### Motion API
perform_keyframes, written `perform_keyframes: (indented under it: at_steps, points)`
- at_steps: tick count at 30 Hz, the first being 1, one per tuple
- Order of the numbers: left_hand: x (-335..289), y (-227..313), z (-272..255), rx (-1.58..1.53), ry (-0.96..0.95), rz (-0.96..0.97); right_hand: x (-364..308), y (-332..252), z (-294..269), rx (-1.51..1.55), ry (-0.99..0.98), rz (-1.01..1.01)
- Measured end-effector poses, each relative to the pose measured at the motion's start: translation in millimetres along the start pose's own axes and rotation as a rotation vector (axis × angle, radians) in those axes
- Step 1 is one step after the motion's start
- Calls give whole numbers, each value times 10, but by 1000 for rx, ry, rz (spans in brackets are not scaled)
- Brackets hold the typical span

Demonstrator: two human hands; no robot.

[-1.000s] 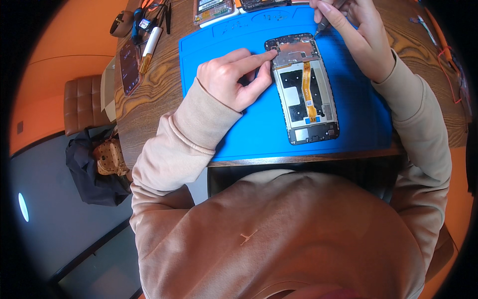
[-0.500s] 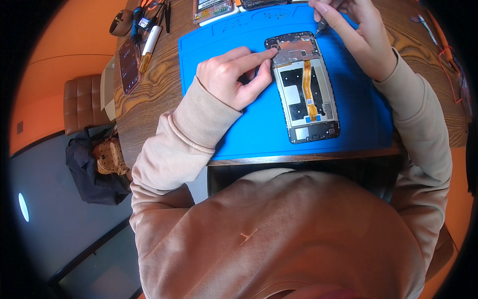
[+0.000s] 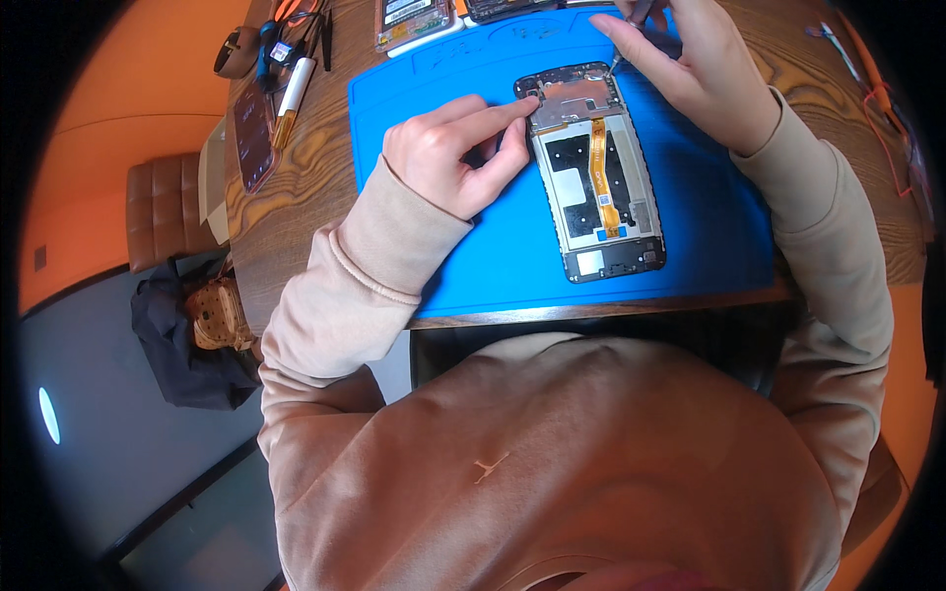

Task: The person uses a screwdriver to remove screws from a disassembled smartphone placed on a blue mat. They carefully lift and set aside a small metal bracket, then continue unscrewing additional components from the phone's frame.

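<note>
A smartphone with its back off (image 3: 576, 271) lies on a blue work mat (image 3: 463, 266), its top end pointing away from me. A gold ribbon cable (image 3: 598, 172) runs down its middle, below a metal shield plate (image 3: 581, 97). My left hand (image 3: 443, 148) holds the phone at its upper left, index fingertip pressed on the edge, thumb beside it, other fingers curled. My right hand (image 3: 695, 79) grips a thin screwdriver (image 3: 615, 61), partly hidden by the fingers. Its tip meets the phone's upper right corner.
At the left stand a dark phone (image 3: 254, 143), a white-handled brush (image 3: 296, 89), a blue-handled tool (image 3: 266, 57) and a brown roll-like object (image 3: 236, 51). Opened devices (image 3: 412, 25) line the mat's far edge. An orange tool with a red wire (image 3: 872, 64) lies right.
The phone and both hands appear slightly farther left, as does most of the tabletop. Still held at the phone's upper right corner, the screwdriver stays in my right hand.
</note>
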State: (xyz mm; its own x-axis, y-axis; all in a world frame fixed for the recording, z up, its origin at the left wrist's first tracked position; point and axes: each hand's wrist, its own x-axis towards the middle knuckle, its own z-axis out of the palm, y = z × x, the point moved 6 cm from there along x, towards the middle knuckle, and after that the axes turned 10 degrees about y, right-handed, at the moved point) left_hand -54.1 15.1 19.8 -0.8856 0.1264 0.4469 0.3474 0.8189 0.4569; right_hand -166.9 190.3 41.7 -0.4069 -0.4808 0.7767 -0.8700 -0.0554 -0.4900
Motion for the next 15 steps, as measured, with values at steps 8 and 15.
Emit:
perform_keyframes:
  at_steps: [8, 15]
  points:
    - [0, -2, -1, -6, -4, -1, 40, -118, 5, -41, -21, -76]
    - [-3, -5, 1, -16, -7, -7, 39, -114, -27, -32, -26, -31]
